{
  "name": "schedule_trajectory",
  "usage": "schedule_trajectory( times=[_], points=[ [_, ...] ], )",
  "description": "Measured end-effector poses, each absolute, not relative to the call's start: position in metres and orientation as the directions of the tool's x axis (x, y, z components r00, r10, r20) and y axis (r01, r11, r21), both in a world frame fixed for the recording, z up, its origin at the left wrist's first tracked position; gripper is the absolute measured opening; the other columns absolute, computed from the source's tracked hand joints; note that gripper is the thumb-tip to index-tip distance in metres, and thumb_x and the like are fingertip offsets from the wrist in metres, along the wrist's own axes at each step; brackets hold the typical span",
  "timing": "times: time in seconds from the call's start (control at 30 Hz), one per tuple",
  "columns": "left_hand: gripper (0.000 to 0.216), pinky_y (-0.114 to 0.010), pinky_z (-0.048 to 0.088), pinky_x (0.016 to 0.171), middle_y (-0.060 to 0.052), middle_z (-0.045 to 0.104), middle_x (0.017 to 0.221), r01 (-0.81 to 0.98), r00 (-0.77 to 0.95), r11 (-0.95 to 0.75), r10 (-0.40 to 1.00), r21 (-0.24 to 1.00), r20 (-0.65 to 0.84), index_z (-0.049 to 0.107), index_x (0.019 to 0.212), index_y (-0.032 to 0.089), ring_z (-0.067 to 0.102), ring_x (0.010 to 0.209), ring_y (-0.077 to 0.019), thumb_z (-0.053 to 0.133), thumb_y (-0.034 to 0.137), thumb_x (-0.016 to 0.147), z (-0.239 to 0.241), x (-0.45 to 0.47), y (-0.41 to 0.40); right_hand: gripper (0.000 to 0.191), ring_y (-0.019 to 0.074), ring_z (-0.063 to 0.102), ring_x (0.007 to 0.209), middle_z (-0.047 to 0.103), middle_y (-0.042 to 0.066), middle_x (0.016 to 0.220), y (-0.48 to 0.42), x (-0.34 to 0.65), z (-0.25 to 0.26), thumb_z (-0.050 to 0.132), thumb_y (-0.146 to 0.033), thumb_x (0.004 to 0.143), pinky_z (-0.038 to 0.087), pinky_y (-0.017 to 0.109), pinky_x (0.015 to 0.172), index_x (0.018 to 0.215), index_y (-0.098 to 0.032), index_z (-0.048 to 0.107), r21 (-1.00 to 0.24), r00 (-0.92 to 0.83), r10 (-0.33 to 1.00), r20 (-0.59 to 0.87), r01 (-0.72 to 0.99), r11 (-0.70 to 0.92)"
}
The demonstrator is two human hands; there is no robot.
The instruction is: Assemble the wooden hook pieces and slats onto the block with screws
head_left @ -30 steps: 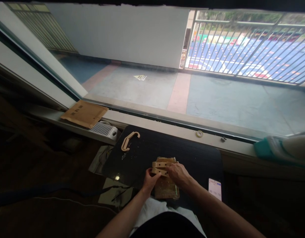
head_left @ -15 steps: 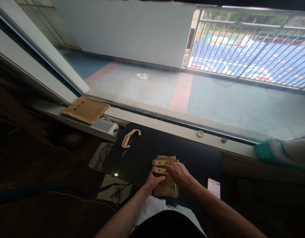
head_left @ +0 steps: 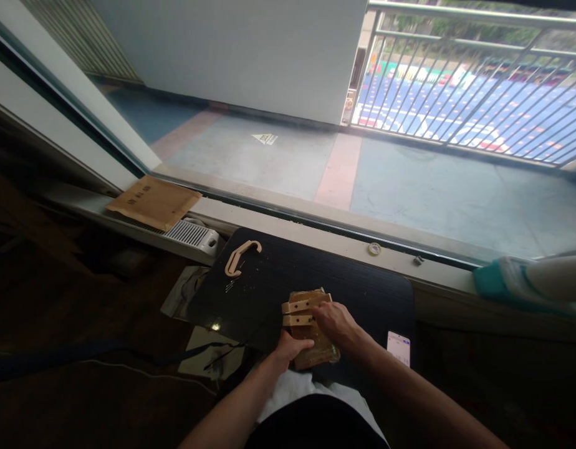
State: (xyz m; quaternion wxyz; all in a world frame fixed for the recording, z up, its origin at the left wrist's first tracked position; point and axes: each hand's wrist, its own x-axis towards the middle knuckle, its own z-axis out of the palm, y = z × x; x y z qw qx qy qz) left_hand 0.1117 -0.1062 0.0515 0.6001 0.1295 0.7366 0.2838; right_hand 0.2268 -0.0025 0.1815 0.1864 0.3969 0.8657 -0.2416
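Observation:
A brown block wrapped in clear tape [head_left: 311,357] lies at the table's near edge, slightly turned. Across its far part run two pale wooden strips [head_left: 295,307] with dark holes, their right ends partly covered by my right hand. My left hand [head_left: 292,348] grips the block's left side, thumb lying on top and other fingers hidden below. My right hand [head_left: 333,318] is closed, fingertips pressed together over the nearer strip; what they hold is too small to make out. A bent pale wooden piece [head_left: 234,262] lies at the far left, beside several tiny screw-like bits [head_left: 229,285].
The dark table [head_left: 358,293] stands against a window sill [head_left: 316,234]. A phone [head_left: 398,349] lies at its right edge. On the sill are a tape roll [head_left: 374,249], a small grey object [head_left: 418,260] and a brown envelope [head_left: 157,202]. A teal container [head_left: 498,280] stands right.
The block and its strips have turned slightly, the far strip now tilting up to the right. Both hands stay on the work. The whole view has shifted a little.

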Motion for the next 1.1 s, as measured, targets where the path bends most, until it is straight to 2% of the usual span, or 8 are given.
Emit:
schedule_trajectory(
  times=[0.23, 0.47, 0.6, 0.67, 0.8, 0.87, 0.97, 1.1],
  points=[
    [0.045, -0.031, 0.049, 0.085, -0.009, 0.068, 0.101, -0.199, -0.01, 0.809, 0.563, 0.553, -0.826, 0.061, 0.101, 0.014, 0.063, 0.096, -0.0223, 0.075, 0.022, 0.059, 0.055, 0.107, -0.094, 0.026, 0.018, 0.064, 0.086, 0.068, 0.009, 0.093, 0.011, 0.238, 0.186, 0.041, -0.013, 0.086, 0.046, 0.024, 0.074, 0.094, -0.015, 0.066, -0.237, -0.611, 0.615, -0.499, 0.779, 0.581],
    [0.062, -0.034, 0.05, 0.078, -0.015, 0.064, 0.104, -0.126, -0.143, 0.768, 0.612, 0.628, -0.778, 0.05, 0.108, 0.009, 0.063, 0.091, -0.0237, 0.076, 0.02, 0.054, 0.069, 0.091, -0.055, 0.023, 0.0161, 0.063, 0.083, 0.068, 0.007, 0.089, 0.033, 0.253, 0.209, 0.042, -0.012, 0.087, 0.043, 0.023, 0.07, 0.088, -0.017, 0.064, -0.235, -0.619, 0.668, -0.414, 0.781, 0.578],
    [0.059, -0.033, 0.048, 0.083, -0.009, 0.064, 0.101, -0.096, -0.114, 0.55, 0.822, 0.83, -0.558, 0.051, 0.107, 0.015, 0.061, 0.094, -0.0221, 0.077, 0.019, 0.054, 0.117, 0.076, -0.021, 0.017, 0.0141, 0.061, 0.07, 0.066, 0.004, 0.082, 0.036, 0.257, 0.26, 0.047, -0.012, 0.086, 0.04, 0.022, 0.058, 0.09, -0.018, 0.062, -0.242, -0.639, 0.734, -0.23, 0.768, 0.593],
    [0.058, -0.033, 0.047, 0.085, -0.005, 0.065, 0.1, -0.126, -0.077, 0.407, 0.905, 0.905, -0.418, 0.051, 0.108, 0.018, 0.06, 0.095, -0.0207, 0.076, 0.018, 0.055, 0.149, 0.066, -0.006, 0.018, 0.013, 0.059, 0.066, 0.065, 0.004, 0.082, 0.032, 0.257, 0.289, 0.047, -0.013, 0.086, 0.038, 0.022, 0.054, 0.097, -0.018, 0.06, -0.24, -0.631, 0.773, -0.068, 0.762, 0.601],
    [0.065, -0.032, 0.049, 0.08, -0.002, 0.065, 0.096, -0.171, -0.11, 0.23, 0.962, 0.958, -0.251, 0.048, 0.11, 0.021, 0.061, 0.09, -0.02, 0.078, 0.021, 0.053, 0.209, 0.044, 0.009, 0.019, 0.0132, 0.057, 0.069, 0.063, 0.004, 0.085, 0.017, 0.251, 0.325, 0.046, -0.018, 0.088, 0.038, 0.022, 0.054, 0.104, -0.021, 0.057, -0.231, -0.61, 0.753, 0.248, 0.717, 0.657],
    [0.059, -0.03, 0.049, 0.078, -0.002, 0.064, 0.097, -0.141, -0.161, 0.196, 0.963, 0.97, -0.218, 0.049, 0.107, 0.02, 0.06, 0.091, -0.0194, 0.077, 0.026, 0.056, 0.228, 0.034, 0.01, 0.02, 0.0134, 0.057, 0.069, 0.062, 0.004, 0.084, 0.009, 0.244, 0.329, 0.044, -0.018, 0.09, 0.038, 0.022, 0.054, 0.106, -0.021, 0.056, -0.217, -0.586, 0.722, 0.368, 0.7, 0.68],
    [0.052, -0.027, 0.049, 0.076, -0.002, 0.064, 0.097, -0.104, -0.207, 0.167, 0.961, 0.981, -0.185, 0.051, 0.106, 0.02, 0.06, 0.09, -0.018, 0.074, 0.03, 0.06, 0.24, 0.02, 0.006, 0.021, 0.0136, 0.056, 0.07, 0.06, 0.005, 0.082, 0.0, 0.231, 0.326, 0.042, -0.018, 0.091, 0.039, 0.023, 0.057, 0.107, -0.019, 0.056, -0.221, -0.545, 0.702, 0.457, 0.695, 0.684],
    [0.05, -0.025, 0.049, 0.072, -0.001, 0.064, 0.098, -0.083, -0.228, 0.163, 0.957, 0.983, -0.178, 0.054, 0.104, 0.02, 0.06, 0.086, -0.0163, 0.075, 0.027, 0.059, 0.236, 0.004, 0.001, 0.02, 0.0128, 0.053, 0.065, 0.058, 0.003, 0.078, -0.009, 0.217, 0.318, 0.043, -0.018, 0.091, 0.038, 0.023, 0.055, 0.106, -0.019, 0.056, -0.258, -0.511, 0.734, 0.448, 0.712, 0.653]
  ],
)
